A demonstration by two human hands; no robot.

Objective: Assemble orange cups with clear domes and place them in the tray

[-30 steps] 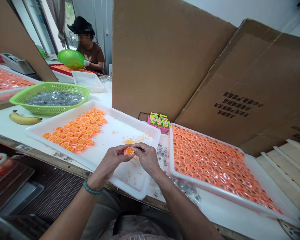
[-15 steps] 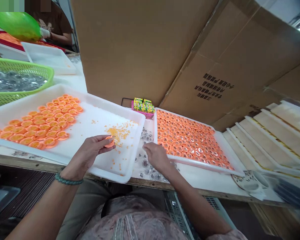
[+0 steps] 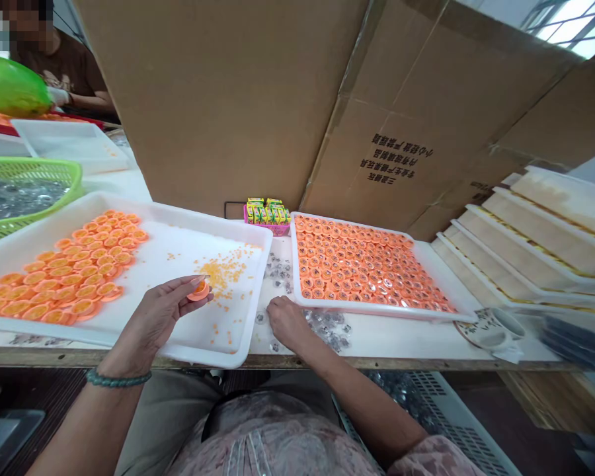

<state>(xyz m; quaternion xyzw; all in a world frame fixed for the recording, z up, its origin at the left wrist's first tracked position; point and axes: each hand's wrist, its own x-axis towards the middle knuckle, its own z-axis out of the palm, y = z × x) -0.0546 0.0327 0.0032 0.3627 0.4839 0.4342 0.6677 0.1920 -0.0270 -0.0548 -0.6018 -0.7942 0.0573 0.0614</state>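
Observation:
My left hand [image 3: 166, 307] pinches a small round orange plastic cup [image 3: 197, 291] between thumb and fingers, above the right part of a white tray [image 3: 178, 349]. In that tray, rows of similar orange cups [image 3: 74, 271] with yellow-orange contents lie at the left, and loose yellow-orange bits [image 3: 221, 274] are scattered at the right. My right hand [image 3: 288, 325] is on the table between two trays, fingers curled together, among small clear plastic pieces [image 3: 330, 328]. Its fingertips are partly hidden, so whatever they hold cannot be made out.
A second white tray [image 3: 381, 312] at right is filled with orange cups bearing clear tops. Behind stand a pink basket [image 3: 272, 229] of yellow-green packets and a cardboard sheet [image 3: 228, 99]. Stacked trays [image 3: 540, 244] stand right; a green basket [image 3: 64, 205] and a co-worker [image 3: 79, 79] are at left.
My right hand has come down and slightly toward me among the clear pieces. My left hand still holds the orange cup over the tray. The whole view has shifted a little.

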